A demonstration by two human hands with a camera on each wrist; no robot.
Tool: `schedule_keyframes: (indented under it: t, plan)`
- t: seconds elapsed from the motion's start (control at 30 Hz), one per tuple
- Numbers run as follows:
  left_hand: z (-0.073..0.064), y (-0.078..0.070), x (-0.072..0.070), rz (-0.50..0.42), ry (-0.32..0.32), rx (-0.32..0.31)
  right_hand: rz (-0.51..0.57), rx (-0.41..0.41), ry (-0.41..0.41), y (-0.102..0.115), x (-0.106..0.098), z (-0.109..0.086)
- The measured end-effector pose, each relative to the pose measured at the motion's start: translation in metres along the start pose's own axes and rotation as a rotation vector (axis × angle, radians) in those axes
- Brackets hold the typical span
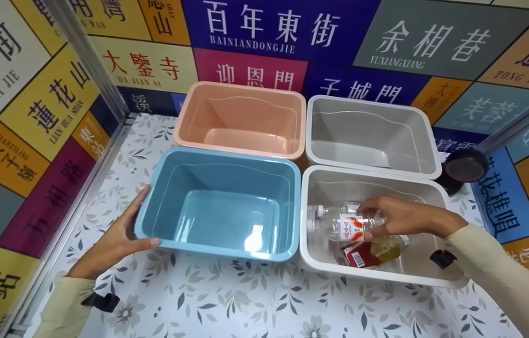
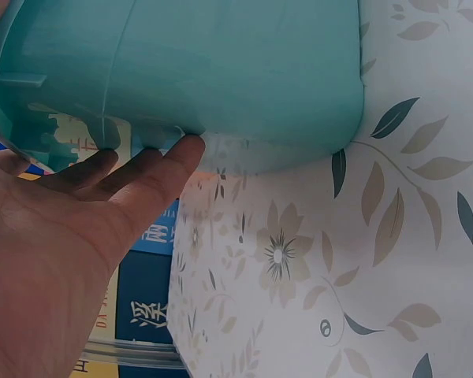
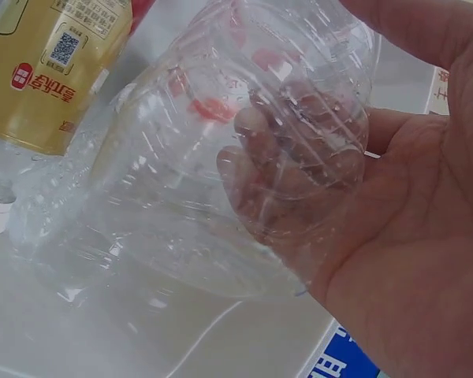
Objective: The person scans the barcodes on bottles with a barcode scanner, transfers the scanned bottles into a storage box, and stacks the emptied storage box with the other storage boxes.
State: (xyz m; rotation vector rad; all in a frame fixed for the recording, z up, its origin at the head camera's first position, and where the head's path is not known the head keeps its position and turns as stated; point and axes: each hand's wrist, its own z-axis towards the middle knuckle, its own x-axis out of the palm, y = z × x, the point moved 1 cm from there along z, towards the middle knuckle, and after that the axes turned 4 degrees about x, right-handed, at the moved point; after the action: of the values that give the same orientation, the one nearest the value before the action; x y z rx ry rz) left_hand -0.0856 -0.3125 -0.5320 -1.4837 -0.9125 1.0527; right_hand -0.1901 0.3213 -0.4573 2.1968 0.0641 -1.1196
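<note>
My left hand (image 1: 116,241) rests against the near left corner of a blue plastic bin (image 1: 219,253). In the left wrist view its straight fingers (image 2: 162,169) touch the bin's outer wall (image 2: 236,79). My right hand (image 1: 398,217) reaches into the front right bin, pale grey with a white rim (image 1: 377,277), and grips a clear plastic bottle (image 1: 351,227) with a red-and-white label. Through that bottle (image 3: 244,181), curled fingers show in the right wrist view. Beside it lie another clear bottle (image 1: 332,210) and a bottle with a red and yellow label (image 1: 372,253).
Behind stand a peach bin (image 1: 241,152) and a grey bin (image 1: 372,171), with nothing visible inside either. A dark round object (image 1: 466,166) is at the right. Sign-covered walls (image 1: 264,28) border the leaf-patterned table surface (image 1: 226,300).
</note>
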Motion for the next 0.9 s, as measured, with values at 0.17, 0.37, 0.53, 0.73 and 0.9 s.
schedule_keyframes:
  t: [0.17,0.37,0.53,0.73,0.9]
  plan:
    - [0.0,0.001,0.0,0.003,-0.003,-0.002,-0.009,0.01,-0.004,0.002,-0.004,-0.001]
    - [0.0,0.0,0.0,0.011,-0.011,-0.011,-0.018,0.024,-0.018,0.003,-0.008,-0.003]
    - [0.0,0.0,0.0,-0.002,-0.003,-0.003,0.007,0.023,-0.026,0.004,-0.01,-0.006]
    - [0.0,0.0,0.0,-0.013,0.008,0.008,0.044,0.017,-0.043,0.004,-0.014,-0.011]
    - [0.0,0.0,0.0,-0.006,0.004,0.007,0.039,0.043,-0.056,0.005,-0.018,-0.015]
